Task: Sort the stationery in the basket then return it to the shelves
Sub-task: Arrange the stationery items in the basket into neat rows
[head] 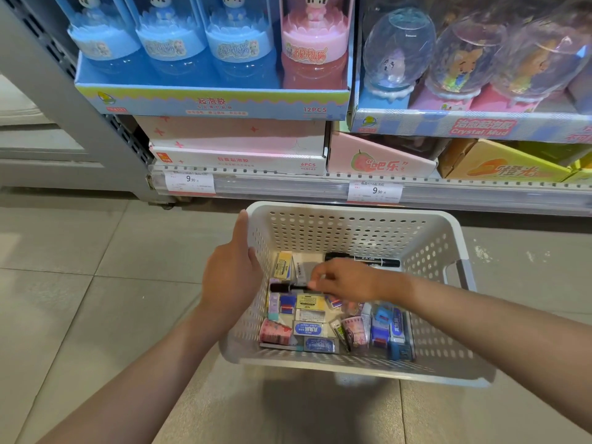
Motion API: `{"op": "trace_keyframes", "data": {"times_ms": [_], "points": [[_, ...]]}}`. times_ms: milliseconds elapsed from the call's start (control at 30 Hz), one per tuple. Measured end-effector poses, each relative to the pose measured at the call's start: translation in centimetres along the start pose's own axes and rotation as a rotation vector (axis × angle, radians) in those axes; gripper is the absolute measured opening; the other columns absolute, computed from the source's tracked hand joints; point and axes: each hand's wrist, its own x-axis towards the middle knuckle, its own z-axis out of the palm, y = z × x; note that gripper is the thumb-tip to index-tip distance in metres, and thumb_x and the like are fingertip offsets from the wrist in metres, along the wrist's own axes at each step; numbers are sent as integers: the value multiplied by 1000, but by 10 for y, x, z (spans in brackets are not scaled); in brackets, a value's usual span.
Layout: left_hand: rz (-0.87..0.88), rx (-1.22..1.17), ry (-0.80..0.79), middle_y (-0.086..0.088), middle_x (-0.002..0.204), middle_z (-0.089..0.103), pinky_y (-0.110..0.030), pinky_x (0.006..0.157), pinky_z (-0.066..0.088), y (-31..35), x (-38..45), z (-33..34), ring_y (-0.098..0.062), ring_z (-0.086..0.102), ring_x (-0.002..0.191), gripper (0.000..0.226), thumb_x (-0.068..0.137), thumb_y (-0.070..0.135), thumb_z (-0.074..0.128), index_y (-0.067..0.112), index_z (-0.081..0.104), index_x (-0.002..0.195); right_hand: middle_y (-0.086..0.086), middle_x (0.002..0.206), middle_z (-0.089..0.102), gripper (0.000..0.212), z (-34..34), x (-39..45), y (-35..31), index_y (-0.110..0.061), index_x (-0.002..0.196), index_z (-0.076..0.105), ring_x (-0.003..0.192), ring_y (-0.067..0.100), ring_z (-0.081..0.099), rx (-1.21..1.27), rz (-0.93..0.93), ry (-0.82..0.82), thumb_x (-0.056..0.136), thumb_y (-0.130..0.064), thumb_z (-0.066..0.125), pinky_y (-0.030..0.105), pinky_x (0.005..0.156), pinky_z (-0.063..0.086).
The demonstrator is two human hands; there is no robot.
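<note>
A white perforated basket [442,248] sits on the tiled floor in front of the shelves. It holds several erasers in printed sleeves [310,302], pink tape rolls [275,331], blue correction tapes [394,328] and a black marker [378,261] by the far wall. My left hand [232,274] grips the basket's left rim, thumb pointing up along the edge. My right hand [346,283] reaches down into the basket and pinches a second black marker [286,287] by its right end.
The shelf edge [288,184] with price tags runs just behind the basket. Boxes of blue and pink slime bottles [211,100] and clear globe toys [464,126] fill the shelf above. A grey upright post [80,100] stands at the left.
</note>
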Motion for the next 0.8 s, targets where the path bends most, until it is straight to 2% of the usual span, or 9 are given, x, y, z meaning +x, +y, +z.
{"op": "trace_keyframes", "data": {"times_ms": [67,133,233,300,400,467,567,667,800], "points": [[1,-3,-1,0,60,47,-31,52,41,1,-1,0,-22,54,59,60,96,12,41,18,15,149,15,110,64,37,-17,-9,4,-5,116,56,101,29,61,-138,14,76,102,-31,34,32,86,46],[-4,-5,0,-1,63,50,-32,53,44,1,-1,-1,-22,56,60,59,96,12,40,18,15,149,11,121,60,33,-33,-16,7,-8,119,56,107,26,56,-223,65,104,101,-23,33,31,90,42],[-8,-8,-4,-3,68,53,-32,53,44,2,-1,-1,-22,56,60,59,96,12,40,18,14,149,8,112,65,26,-50,-27,11,-12,112,63,97,23,59,-333,65,115,91,-16,48,32,83,48],[-6,-9,-2,-3,68,53,-32,53,44,2,-1,-2,-22,56,60,60,96,12,40,17,14,149,4,106,67,25,-55,-33,15,-14,107,65,94,22,62,-362,29,236,82,-14,61,30,80,50],[5,-4,11,1,65,50,-27,47,35,2,-1,-1,-15,50,54,59,96,12,40,15,15,149,3,93,67,22,-55,-34,21,-19,85,63,86,21,61,-166,15,465,69,-8,73,29,74,49],[5,-5,13,1,67,49,-25,44,31,2,-1,-1,-12,46,53,59,96,11,40,15,15,149,5,89,68,21,-53,-33,24,-16,83,68,80,19,60,32,57,527,68,-3,74,28,73,50],[5,-17,14,0,72,51,-26,48,33,4,-3,-2,-14,49,57,59,97,12,39,15,13,150,3,89,67,17,-47,-32,25,-10,93,69,81,16,60,220,50,489,77,-3,71,27,76,50],[5,-33,17,0,76,51,-26,48,32,4,-4,-2,-14,48,59,59,97,12,39,16,13,150,-4,87,54,9,-43,-31,23,-15,99,56,79,14,52,0,-17,411,91,-17,58,21,63,38],[13,-36,20,-1,77,50,-28,53,32,5,-4,-1,-16,48,62,58,97,11,38,16,14,150,5,95,53,14,-31,-24,33,-7,105,52,82,21,55,-320,21,295,94,-15,50,28,67,41]]}}
